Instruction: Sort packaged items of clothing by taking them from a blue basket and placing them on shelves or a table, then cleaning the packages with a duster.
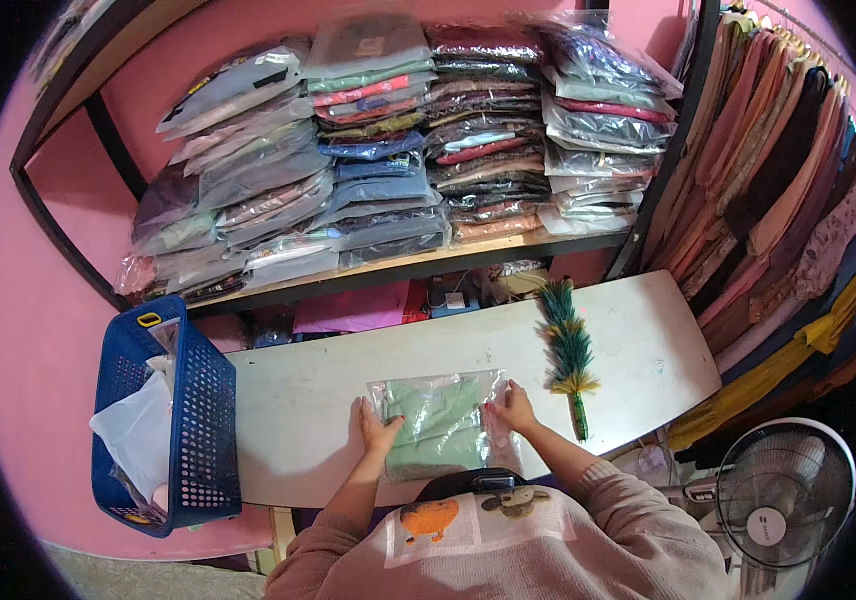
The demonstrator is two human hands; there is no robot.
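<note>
A folded pale green garment in a clear plastic bag (436,428) lies on the white table (298,410), close in front of my body. My left hand (379,432) grips the bag's left edge, thumb on top. At the opposite edge my right hand (515,408) holds the loose clear plastic beside the cloth, also with its thumb uppermost. The fingers under the bag are partly hidden. Right of the bag, apart from my right hand, lies a green feather duster (569,350) with yellow tufts.
A blue perforated basket (206,430) with white bags inside stands at the table's left end. Behind the table, a shelf (388,262) bears several stacks of bagged clothes (488,130). Clothes on hangers (778,190) fill the right side, above a standing fan (786,495).
</note>
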